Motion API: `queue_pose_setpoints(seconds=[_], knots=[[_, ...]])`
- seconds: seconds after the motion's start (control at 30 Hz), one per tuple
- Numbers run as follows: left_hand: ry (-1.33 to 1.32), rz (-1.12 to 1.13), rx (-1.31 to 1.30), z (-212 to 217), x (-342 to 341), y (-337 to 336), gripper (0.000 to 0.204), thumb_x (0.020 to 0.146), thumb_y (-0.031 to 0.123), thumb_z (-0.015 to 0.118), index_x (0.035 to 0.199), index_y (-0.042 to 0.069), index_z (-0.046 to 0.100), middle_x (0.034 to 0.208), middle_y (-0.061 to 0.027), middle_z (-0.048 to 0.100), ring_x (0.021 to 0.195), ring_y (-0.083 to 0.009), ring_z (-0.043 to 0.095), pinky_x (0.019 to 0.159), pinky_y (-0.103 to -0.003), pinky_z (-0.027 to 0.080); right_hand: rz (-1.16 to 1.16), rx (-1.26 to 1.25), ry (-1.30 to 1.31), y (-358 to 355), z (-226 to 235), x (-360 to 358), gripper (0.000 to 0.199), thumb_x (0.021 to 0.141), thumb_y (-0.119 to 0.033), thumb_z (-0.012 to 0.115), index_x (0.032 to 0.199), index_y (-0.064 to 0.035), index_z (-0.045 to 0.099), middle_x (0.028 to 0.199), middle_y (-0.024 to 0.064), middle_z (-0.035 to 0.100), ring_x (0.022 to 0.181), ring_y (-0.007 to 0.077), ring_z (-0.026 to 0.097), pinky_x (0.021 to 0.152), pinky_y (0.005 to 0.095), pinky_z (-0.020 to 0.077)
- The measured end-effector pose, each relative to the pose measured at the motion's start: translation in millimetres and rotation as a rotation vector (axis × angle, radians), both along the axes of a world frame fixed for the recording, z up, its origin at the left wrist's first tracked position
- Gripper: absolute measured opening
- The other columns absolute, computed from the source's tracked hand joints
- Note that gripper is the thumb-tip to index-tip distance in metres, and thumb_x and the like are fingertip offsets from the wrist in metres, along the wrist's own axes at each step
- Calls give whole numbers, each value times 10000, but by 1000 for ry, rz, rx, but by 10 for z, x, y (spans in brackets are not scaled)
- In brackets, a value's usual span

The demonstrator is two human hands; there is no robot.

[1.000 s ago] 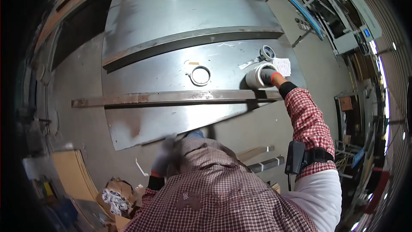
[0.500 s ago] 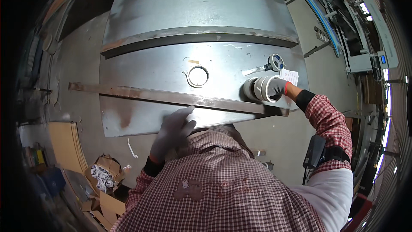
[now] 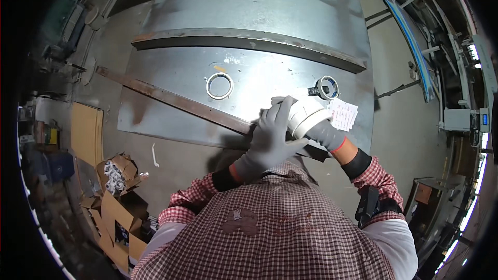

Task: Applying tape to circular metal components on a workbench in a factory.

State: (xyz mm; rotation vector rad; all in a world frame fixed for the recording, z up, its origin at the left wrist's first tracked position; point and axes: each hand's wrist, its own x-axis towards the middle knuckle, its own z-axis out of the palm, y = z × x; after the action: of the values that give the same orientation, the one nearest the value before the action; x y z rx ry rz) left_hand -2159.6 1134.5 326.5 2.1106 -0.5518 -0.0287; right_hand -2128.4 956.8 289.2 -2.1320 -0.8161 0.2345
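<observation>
A stack of white tape rolls (image 3: pixel 309 117) is held above the near right part of the metal table. My right hand (image 3: pixel 328 136), in a grey glove, reaches into the rolls' core from the right; its fingertips are hidden inside. At the rolls' left side is my gloved left hand (image 3: pixel 270 137), fingers stretched out and thumb apart. It looks to be against the rolls, though contact is partly hidden. Below both hands lies a long brown metal bar (image 3: pixel 192 106), slanting across the table's near edge.
A second metal bar (image 3: pixel 244 40) crosses the table (image 3: pixel 171 78) farther back. A lone tape roll (image 3: pixel 220 86), another roll with a dark piece (image 3: pixel 327 88) and white paper slips (image 3: pixel 343 114) lie on it. Cardboard boxes (image 3: pixel 116 218) stand on the floor at left.
My left hand has moved right, from the bar's near side to the tape rolls. My right hand has brought the rolls slightly toward me and left. The near bar now slants more steeply.
</observation>
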Motion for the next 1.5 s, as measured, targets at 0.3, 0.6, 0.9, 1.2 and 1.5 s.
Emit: queue_pose_setpoints(seconds=[0.3, 0.6, 0.9, 1.2, 1.5], knots=[[-177, -5, -44, -103, -152, -84, 734, 611, 84, 765, 1274, -49, 477, 1125, -225, 563, 1021, -371, 563, 860, -418, 496, -163, 429, 280, 23, 250, -366, 510, 850, -67, 576, 1355, -62, 500, 1421, 143, 466, 1237, 243, 512, 1049, 346, 418], [137, 196, -55, -110, 75, 558, 744, 605, 184, 778, 1254, -17, 475, 1156, -181, 487, 1057, -306, 536, 872, -380, 494, -604, 132, -107, -52, 806, -800, 554, 807, -69, 652, 1341, -21, 509, 1305, 196, 551, 1202, 338, 537, 1021, 401, 431], [-29, -317, -132, -89, 217, 389, 628, 675, 71, 738, 1253, 0, 504, 1164, -164, 563, 1101, -271, 558, 929, -365, 476, -754, 327, -296, 121, 109, -373, 435, 754, -85, 698, 1176, -35, 604, 1097, 140, 649, 1004, 279, 639, 869, 346, 500], [585, -314, -157, -83, 343, 382, 350, 855, 122, 583, 1172, -19, 633, 1103, -113, 633, 1005, -172, 590, 885, -308, 473, -617, 94, -417, -12, 155, -346, 515, 747, -106, 705, 1249, -71, 597, 1174, 139, 640, 1045, 306, 626, 895, 374, 501], [577, -7, -333, -378, 303, 742, 301, 926, 197, 580, 1144, -3, 634, 981, -43, 658, 884, -110, 579, 811, -262, 463, -607, -66, -78, -399, 20, -246, 449, 728, -12, 561, 1170, -52, 630, 1058, 181, 660, 1003, 347, 631, 878, 399, 502]])
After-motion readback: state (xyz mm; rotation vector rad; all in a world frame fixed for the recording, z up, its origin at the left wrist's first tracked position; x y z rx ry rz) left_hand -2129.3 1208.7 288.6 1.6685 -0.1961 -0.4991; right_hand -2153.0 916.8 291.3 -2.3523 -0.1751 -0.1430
